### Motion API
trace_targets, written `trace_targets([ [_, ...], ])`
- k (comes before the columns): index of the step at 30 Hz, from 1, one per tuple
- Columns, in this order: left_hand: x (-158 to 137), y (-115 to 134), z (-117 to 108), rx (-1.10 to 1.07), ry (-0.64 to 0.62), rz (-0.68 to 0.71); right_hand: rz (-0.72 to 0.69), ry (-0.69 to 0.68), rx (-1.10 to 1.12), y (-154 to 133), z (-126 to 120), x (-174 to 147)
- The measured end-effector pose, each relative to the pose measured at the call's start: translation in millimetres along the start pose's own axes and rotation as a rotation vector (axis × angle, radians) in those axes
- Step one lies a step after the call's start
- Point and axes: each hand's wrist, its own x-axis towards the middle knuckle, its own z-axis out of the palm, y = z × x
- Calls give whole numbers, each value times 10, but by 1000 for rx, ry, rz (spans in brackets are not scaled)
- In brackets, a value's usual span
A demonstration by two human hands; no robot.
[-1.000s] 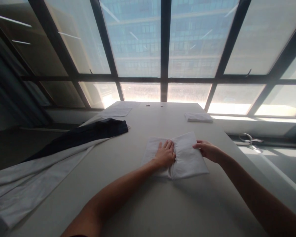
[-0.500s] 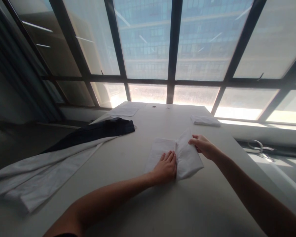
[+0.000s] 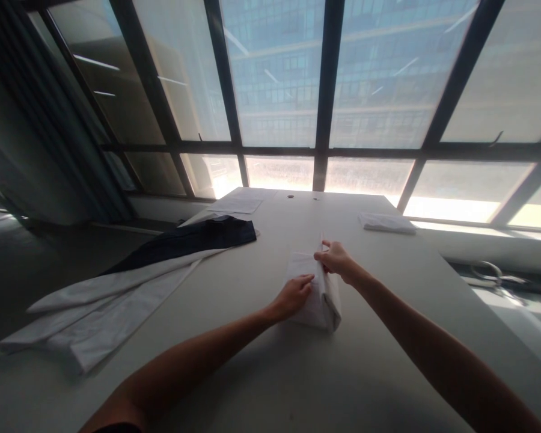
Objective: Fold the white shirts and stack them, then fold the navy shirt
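Observation:
A folded white cloth (image 3: 305, 313) lies on the table in front of me, its right part lifted nearly upright along a crease. My right hand (image 3: 336, 260) is closed on the upper edge of that raised flap, with the fingertips pinching it. Over the flat left part rests my left hand (image 3: 292, 297), fingers stretched toward the crease and pressing on the fabric. The underside of the flap is partly hidden by the right hand. Whether the cloth is a garment I cannot tell.
Dark navy trousers (image 3: 207, 236) and long white garments (image 3: 117, 307) lie along the left side of the white table (image 3: 252, 385). A folded white cloth (image 3: 388, 223) sits at the back right, flat white cloth (image 3: 237, 205) at the back left. Windows (image 3: 279, 78) stand behind.
My right hand has moved left, swinging the flap from leaning rightward to nearly upright over the left part. My left hand has slid back to the left from the crease.

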Motion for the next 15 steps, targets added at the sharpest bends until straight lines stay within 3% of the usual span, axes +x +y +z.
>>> trace_targets([
  [4, 94, -109, -281, -634, 14, -217, -60, -163, -19, 106, 240, 61],
  [6, 101, -160, -356, -822, -29, -315, -102, -158, -78, 223, 275, 93],
  [11, 96, -212, -384, -822, 49, -490, -327, 207, -482, 645, 197, 168],
  [15, 108, -259, -336, -728, 114, -447, -264, 193, -684, 900, 228, 203],
])
